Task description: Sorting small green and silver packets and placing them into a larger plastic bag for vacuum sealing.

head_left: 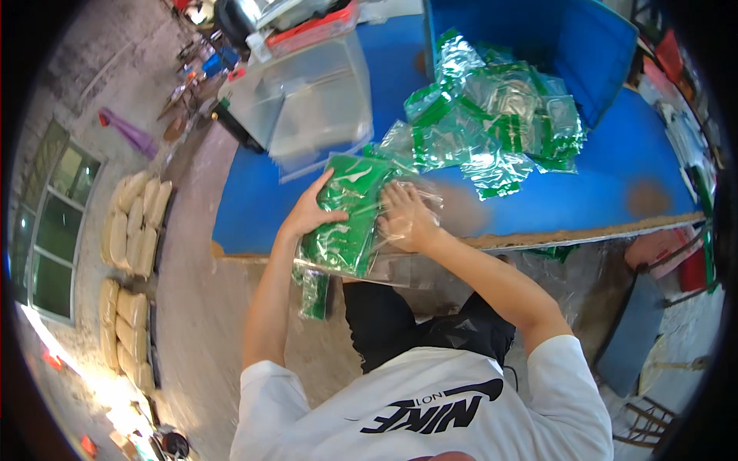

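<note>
A green packet (338,223), seemingly a stack of green-printed pouches in clear film, lies at the table's front edge and partly overhangs it. My left hand (309,210) grips its left side, thumb across the top. My right hand (407,218) lies flat, fingers extended, on the clear plastic bag (396,265) around the packet's right side. Just behind, a stack of clear plastic bags (323,111) rests on the blue table. To the right spreads a loose heap of clear-and-green pouches (492,115).
A blue bin (596,58) lies on its side behind the heap on the blue table (615,173). A small green pouch (314,296) shows below the table edge. A dark chair (634,330) stands at right. Filled sacks (134,223) are stacked along the left wall.
</note>
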`<state>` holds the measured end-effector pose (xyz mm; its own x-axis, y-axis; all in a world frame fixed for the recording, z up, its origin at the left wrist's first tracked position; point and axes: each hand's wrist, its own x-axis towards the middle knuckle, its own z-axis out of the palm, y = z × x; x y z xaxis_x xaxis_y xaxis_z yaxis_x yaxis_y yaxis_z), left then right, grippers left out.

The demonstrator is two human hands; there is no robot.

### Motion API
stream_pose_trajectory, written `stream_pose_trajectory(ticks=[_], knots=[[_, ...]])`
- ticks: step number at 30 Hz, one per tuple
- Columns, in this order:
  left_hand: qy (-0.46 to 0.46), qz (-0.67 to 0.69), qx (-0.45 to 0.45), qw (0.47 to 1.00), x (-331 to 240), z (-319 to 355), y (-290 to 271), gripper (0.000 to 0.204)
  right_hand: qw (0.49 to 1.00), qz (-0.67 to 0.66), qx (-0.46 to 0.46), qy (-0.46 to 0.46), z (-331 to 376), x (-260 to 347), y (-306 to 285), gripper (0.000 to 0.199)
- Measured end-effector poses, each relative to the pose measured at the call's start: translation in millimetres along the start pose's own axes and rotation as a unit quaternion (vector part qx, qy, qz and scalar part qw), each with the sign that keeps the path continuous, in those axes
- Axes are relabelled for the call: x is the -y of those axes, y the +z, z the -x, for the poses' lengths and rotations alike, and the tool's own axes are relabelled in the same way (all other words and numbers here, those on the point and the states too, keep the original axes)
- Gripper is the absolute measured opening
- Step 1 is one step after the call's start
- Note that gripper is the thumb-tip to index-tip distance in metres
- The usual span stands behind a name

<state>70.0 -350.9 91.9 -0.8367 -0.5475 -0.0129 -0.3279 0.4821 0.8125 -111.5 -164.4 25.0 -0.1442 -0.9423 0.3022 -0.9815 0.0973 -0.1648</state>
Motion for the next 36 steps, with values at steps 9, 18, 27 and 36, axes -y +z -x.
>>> stream_pose_trajectory(ticks=[9, 18, 27, 36], knots=[[0.023, -0.092, -0.004, 0.996, -7, 15, -1, 0.121, 0.999, -0.001, 0.042, 0.006, -6, -11, -7, 0.064], [0.027, -0.098, 0.018, 0.995, -12, 25, 0, 0.126, 0.999, -0.003, -0.011, -0.043, -25, -21, 8, 0.064], [-0.045, -0.183, 0.050, 0.981, -4, 26, -8, 0.126, 0.995, -0.005, -0.031, -0.098, 7, -10, -8, 0.063], [0.038, -0.415, 0.000, 0.909, -37, 8, 27, 0.084, 0.937, -0.241, -0.047, -0.247, 57, 43, -27, 0.046]])
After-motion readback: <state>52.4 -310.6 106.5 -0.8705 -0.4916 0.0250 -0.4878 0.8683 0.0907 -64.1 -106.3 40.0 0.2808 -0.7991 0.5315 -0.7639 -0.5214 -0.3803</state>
